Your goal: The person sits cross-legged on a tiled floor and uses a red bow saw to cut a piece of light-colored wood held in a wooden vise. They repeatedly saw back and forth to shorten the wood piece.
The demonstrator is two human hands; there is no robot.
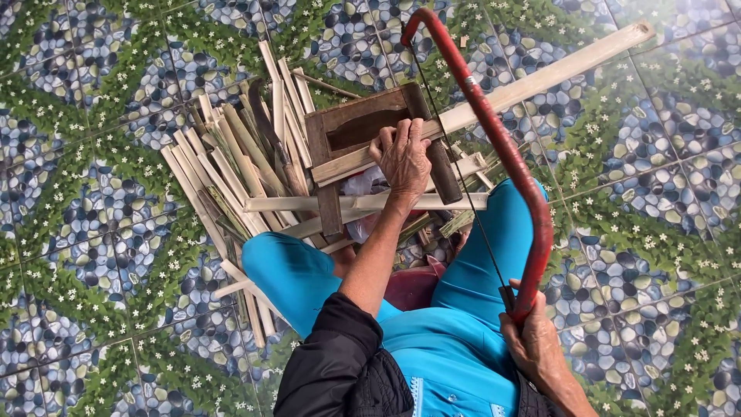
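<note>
We are pinning the long pale bamboo strip (494,96) flat across the small dark wooden stool (363,131) with our left hand (403,158), while our right hand (532,340) is gripping the red-framed bow saw (502,147); we are judging steady, square strokes best.

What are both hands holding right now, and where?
Left hand presses the long pale bamboo strip onto the small wooden stool, mid-length. Right hand grips the red-framed bow saw at its handle end.

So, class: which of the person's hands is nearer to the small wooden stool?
Left. The left hand presses a long bamboo strip down onto the wooden stool; the right hand is well back by the person's side, gripping the red bow saw.
</note>
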